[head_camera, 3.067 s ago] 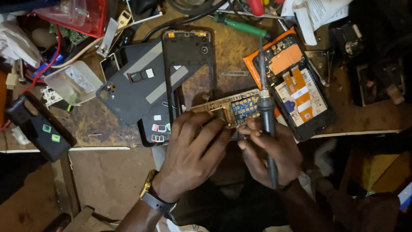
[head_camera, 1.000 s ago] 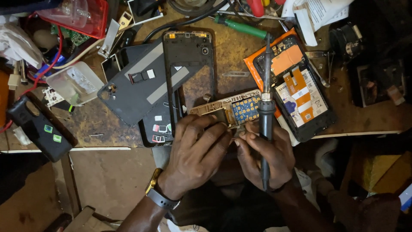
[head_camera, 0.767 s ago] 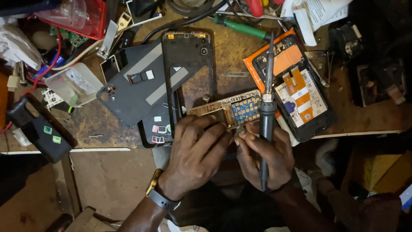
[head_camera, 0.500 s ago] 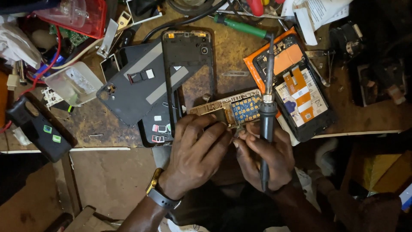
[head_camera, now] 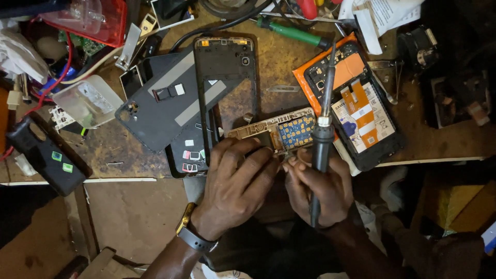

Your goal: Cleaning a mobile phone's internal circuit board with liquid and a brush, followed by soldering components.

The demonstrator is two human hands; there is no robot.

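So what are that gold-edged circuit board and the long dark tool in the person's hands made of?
The gold-edged circuit board looks like laminate with metal plating: shiny gold border, blue grid of round contacts. The long dark soldering tool seems to have a matte plastic grip and a dull metal shaft, held in the right hand.

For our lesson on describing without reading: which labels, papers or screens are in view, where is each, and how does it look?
Battery label: inside the opened phone on the right; rectangular, orange, white and blue.
Printed sheet: top right corner; white, folded.
Small stickers: on the black block at left; square, green.
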